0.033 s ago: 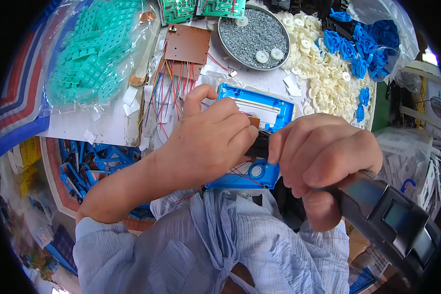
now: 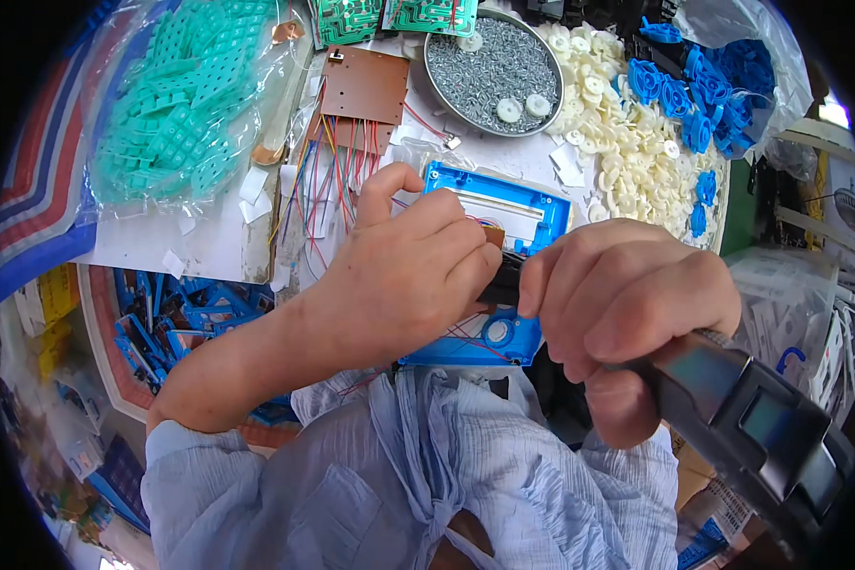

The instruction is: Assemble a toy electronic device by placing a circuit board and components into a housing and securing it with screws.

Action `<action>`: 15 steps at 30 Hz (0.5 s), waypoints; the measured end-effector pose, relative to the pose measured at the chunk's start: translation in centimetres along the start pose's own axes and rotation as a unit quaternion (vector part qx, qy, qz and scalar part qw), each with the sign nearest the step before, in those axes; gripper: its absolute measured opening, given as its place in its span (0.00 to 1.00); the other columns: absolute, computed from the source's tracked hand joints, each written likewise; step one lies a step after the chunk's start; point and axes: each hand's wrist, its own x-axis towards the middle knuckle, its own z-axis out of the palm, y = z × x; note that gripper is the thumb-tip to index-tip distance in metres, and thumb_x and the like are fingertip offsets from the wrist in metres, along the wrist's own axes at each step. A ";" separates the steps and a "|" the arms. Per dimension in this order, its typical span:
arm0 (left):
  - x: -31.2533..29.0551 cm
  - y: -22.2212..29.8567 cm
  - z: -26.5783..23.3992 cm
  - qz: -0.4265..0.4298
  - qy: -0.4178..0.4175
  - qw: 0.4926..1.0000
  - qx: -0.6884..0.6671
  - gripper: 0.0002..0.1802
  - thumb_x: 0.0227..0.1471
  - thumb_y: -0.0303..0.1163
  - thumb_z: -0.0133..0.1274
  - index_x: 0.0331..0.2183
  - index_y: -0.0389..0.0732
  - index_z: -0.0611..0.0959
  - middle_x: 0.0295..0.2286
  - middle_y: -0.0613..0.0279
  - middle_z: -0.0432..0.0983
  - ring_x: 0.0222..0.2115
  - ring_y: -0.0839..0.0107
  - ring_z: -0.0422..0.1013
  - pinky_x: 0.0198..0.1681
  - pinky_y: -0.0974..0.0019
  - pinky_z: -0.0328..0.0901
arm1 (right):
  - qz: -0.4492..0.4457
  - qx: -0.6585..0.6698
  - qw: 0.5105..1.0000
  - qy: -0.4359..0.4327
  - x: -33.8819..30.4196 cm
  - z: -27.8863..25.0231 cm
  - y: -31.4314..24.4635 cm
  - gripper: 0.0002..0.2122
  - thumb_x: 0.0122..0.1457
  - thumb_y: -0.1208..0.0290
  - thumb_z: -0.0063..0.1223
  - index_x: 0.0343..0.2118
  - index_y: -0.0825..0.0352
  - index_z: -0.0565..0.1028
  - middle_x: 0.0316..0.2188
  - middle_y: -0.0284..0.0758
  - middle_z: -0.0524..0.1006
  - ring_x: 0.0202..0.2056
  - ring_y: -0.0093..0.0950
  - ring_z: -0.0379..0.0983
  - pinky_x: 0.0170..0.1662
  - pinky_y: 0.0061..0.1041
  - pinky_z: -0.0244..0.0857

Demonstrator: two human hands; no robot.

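Observation:
A blue plastic casing (image 2: 553, 211) lies open in front of me, with thin red wires and a round white-centred part inside. My left hand (image 2: 413, 261) is over its middle, fingers curled and pressed together beside a small brown board (image 2: 492, 234); what they pinch is hidden. Closed in a fist, my right hand (image 2: 636, 304) grips a black tool (image 2: 505, 281) whose end points toward my left fingertips. Its kind is mostly covered by the fingers. A bulky black device (image 2: 765, 427) with a glossy square sits at my right wrist.
Behind the casing are a bowl of small screws (image 2: 489, 71), cream plastic discs (image 2: 617, 123) and blue parts (image 2: 698, 95). Brown boards (image 2: 366, 85) with coloured wires lie left of the bowl. Green keypads (image 2: 176, 104) fill a clear bag. A basin (image 2: 114, 370) at lower left holds blue casings.

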 end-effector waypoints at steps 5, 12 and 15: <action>-0.2 0.0 0.1 0.002 0.005 1.000 0.013 0.13 0.42 0.37 0.63 0.31 0.42 0.81 0.31 0.68 0.74 0.37 0.69 0.70 0.51 0.48 0.55 | 0.020 -0.032 0.999 -0.016 0.7 0.3 -0.2 0.10 0.58 0.72 0.63 0.35 0.66 0.70 0.19 0.32 0.74 0.19 0.26 0.72 0.30 0.34 0.73; -0.8 0.0 1.1 -0.005 0.034 0.999 0.018 0.10 0.43 0.35 0.62 0.29 0.42 0.82 0.28 0.69 0.72 0.36 0.69 0.69 0.50 0.49 0.55 | 0.035 -0.024 0.999 -0.007 0.8 0.9 0.1 0.10 0.57 0.74 0.63 0.34 0.66 0.70 0.18 0.32 0.73 0.18 0.26 0.71 0.29 0.33 0.72; -1.0 -0.1 1.5 0.000 0.042 0.999 0.008 0.10 0.43 0.36 0.62 0.29 0.42 0.82 0.28 0.69 0.72 0.36 0.69 0.70 0.50 0.49 0.55 | 0.032 -0.036 0.999 0.001 0.7 1.3 0.3 0.10 0.57 0.73 0.64 0.33 0.65 0.70 0.17 0.32 0.72 0.17 0.26 0.70 0.28 0.31 0.71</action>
